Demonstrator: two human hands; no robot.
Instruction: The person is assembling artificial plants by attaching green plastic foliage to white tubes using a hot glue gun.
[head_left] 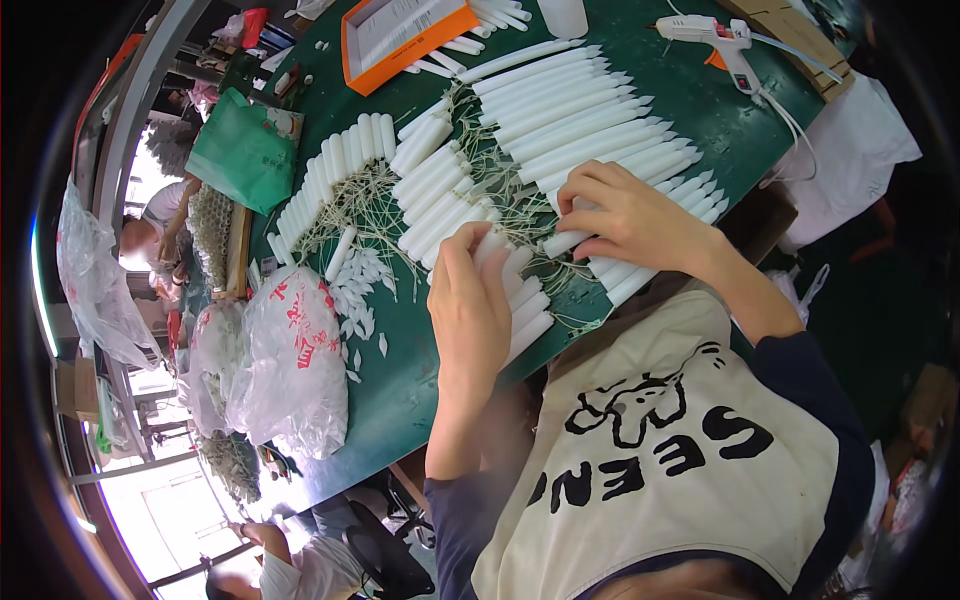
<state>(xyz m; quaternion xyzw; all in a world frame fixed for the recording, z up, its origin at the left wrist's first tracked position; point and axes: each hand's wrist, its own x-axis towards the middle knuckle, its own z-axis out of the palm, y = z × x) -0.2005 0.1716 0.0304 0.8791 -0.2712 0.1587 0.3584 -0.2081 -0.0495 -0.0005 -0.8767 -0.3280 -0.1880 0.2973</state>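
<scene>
R hand [640, 222] over near end of the long row of white candles [560, 115], fingers bent, thumb & index apart at a loose white stick [565, 243]; can't tell if clamped. Stick lies at row's L edge, beside wires, long axis approx same as row: lower L to upper R. L hand [466, 300] at near end of middle row of shorter white tubes [435, 190], thumb & index a bit apart w/ white tube end b/w them; grip can't be told.

Long-row candles: side by side, pointed tips to R & slightly up. Middle-row tubes: axes also lower L to upper R. Left row of tubes [335, 160]: axes steeper, fanned, wire ends toward near side. Thin pale wires [490, 165] tangled b/w rows, all on green surface [395, 400].

Containers: orange box [357, 45], open, far side, pale printed sheet inside. Clear plastic bag w/ red print [290, 370], L, bulging, contents unclear. Green bag [235, 150], far L, contents hidden. White cup [563, 18] cut off at top edge, inside not visible. Loose white flame-shaped tips [357, 285] piled near clear bag. Glue gun [715, 40] far R, nozzle to L.
</scene>
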